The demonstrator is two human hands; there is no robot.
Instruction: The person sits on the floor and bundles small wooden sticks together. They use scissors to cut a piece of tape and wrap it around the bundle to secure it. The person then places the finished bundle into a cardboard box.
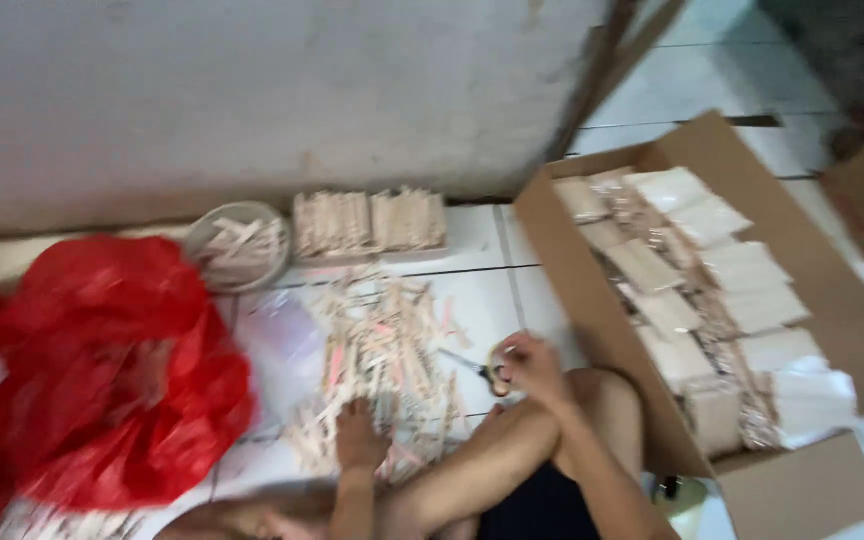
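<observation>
Wooden sticks [382, 350], thin, pale and flat, lie in a loose heap on the white tiled floor [477, 290], a few tinted pink. I note the largest items first: a long cardboard box [592, 300] at right, packed with wrapped bundles, and a crumpled glossy red plastic bag [112, 370] at left. Two tidy stacked bundles [367, 222] and a round bowl [240, 243] of sticks sit by the wall. My left hand [360, 438] presses flat, fingers spread, onto the heap's near edge. My right hand [530, 365] is curled around scissors [492, 372], just beside the heap.
</observation>
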